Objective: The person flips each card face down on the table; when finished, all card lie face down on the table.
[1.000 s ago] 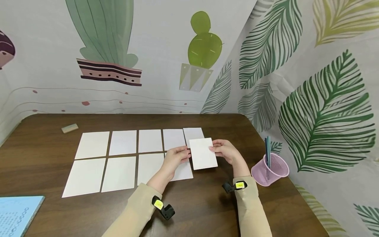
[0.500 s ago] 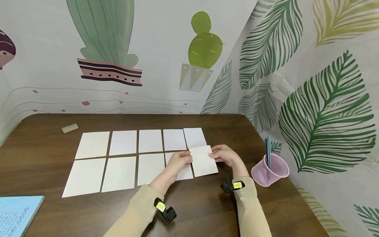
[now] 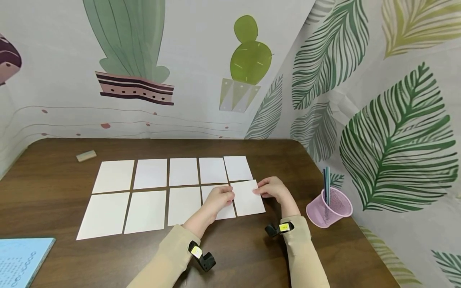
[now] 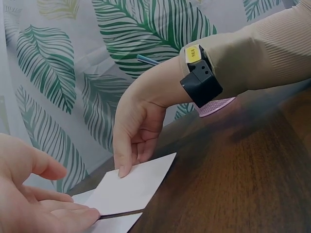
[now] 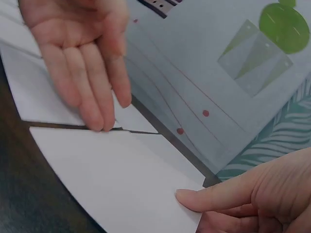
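A white blank card [image 3: 247, 200] lies at the right end of the front row of white cards. My right hand [image 3: 273, 189] pinches its right edge, thumb on top and the other fingers beneath, as the left wrist view shows at the card's far edge [image 4: 138, 187]. Straight fingers of my left hand [image 3: 217, 201] touch the card's left edge, with the thumb held apart; the right wrist view shows these fingertips [image 5: 99, 119] at the gap between cards. Beneath the left hand a neighbouring white card [image 3: 227, 212] is partly covered.
Two rows of white cards, among them a near-left one [image 3: 102, 216], spread over the brown table [image 3: 252, 256]. A pink mesh pen cup [image 3: 325, 212] with pens stands right of the right hand. An eraser-like block [image 3: 86, 156] lies back left, a blue book [image 3: 23, 260] front left.
The card has come down toward me, from overlapping the back-row card to lying in line with the front row. Both hands have moved with it; the left fingers stay at its left edge.
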{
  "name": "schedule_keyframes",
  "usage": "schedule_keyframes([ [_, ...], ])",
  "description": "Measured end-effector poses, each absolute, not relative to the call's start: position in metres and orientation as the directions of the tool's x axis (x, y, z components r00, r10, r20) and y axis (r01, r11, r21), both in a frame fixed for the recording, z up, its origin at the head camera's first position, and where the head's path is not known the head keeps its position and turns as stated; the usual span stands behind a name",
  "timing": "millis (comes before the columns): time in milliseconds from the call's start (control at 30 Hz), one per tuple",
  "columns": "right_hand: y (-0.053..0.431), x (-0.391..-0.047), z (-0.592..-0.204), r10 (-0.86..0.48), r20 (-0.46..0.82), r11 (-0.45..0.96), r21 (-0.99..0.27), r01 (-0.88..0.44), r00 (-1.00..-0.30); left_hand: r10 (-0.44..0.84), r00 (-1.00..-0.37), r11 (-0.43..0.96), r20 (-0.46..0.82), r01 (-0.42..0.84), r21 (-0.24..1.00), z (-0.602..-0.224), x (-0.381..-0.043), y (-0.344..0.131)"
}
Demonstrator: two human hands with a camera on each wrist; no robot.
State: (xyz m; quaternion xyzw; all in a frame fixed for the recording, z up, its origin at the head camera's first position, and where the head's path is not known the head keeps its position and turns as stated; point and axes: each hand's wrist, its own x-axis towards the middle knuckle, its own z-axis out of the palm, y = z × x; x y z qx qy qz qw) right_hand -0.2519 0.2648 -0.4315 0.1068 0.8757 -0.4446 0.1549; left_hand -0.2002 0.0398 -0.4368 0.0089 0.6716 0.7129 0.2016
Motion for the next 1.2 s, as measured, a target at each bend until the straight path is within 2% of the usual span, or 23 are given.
schedule_keyframes([
  [300, 0.259, -0.25, -0.431, 0.142, -0.33, 0.62, -0.705, 0.344, -0.933, 0.301, -0.918, -0.005, -0.258, -0.273, 0.962, -0.438, -0.2, 0.039],
  [833, 0.261, -0.251, -0.433, 0.131, -0.332, 0.63, -0.7, 0.337, -0.934, 0.289, -0.926, -0.044, -0.244, -0.267, 0.963, -0.436, -0.2, 0.038],
  [1200, 0.253, -0.246, -0.415, 0.123, -0.291, 0.656, -0.694, 0.298, -0.949, 0.288, -0.935, -0.114, -0.205, -0.246, 0.962, -0.425, -0.21, 0.023],
])
